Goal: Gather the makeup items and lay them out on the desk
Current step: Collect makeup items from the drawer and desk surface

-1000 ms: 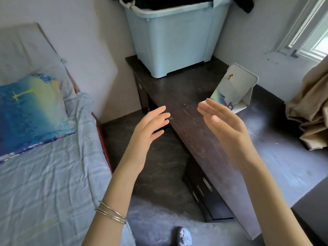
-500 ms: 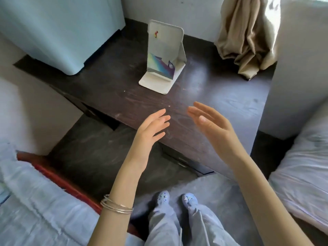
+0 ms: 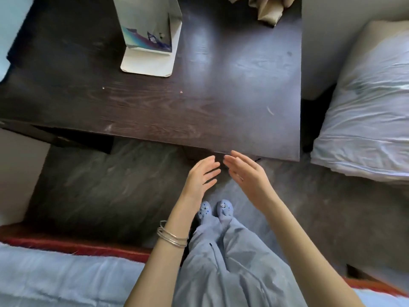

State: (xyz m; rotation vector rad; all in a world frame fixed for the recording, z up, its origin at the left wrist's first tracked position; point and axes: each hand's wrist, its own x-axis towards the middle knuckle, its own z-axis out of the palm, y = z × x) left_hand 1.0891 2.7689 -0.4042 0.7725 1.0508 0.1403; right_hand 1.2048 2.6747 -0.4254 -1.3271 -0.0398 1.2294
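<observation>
Seen from above, a person stands at the near edge of a dark wooden bench [image 3: 199,103], looking down past both bare arms to the floor. The left hand [image 3: 200,178] and the right hand [image 3: 247,173] are held out side by side just below the bench's front edge, palms turned toward each other, fingertips nearly meeting but apart. Each hand's grip is spread and relaxed, fingers straight, holding nothing and touching nothing. Thin silver bangles [image 3: 171,237] circle the left wrist.

No makeup items can be seen anywhere in view, so their place relative to either grip cannot be told. The only thing standing on the bench is a white folding stand [image 3: 148,60] with a colourful blue and purple picture on its face, set toward the far left of the surface, well apart from both hands. A fold of tan curtain cloth [image 3: 267,12] hangs onto the bench's far right corner.

Below the hands are pale blue trousers [image 3: 232,262] and two light blue clogs [image 3: 215,210] on a grey floor [image 3: 106,187]. A bed with pale blue sheets [image 3: 55,280] and a red-brown edge lies along the bottom left. To the right of the bench, a second bed carries a white pillow [image 3: 367,120]. A light blue bin edge [image 3: 6,29] shows at the far left.
</observation>
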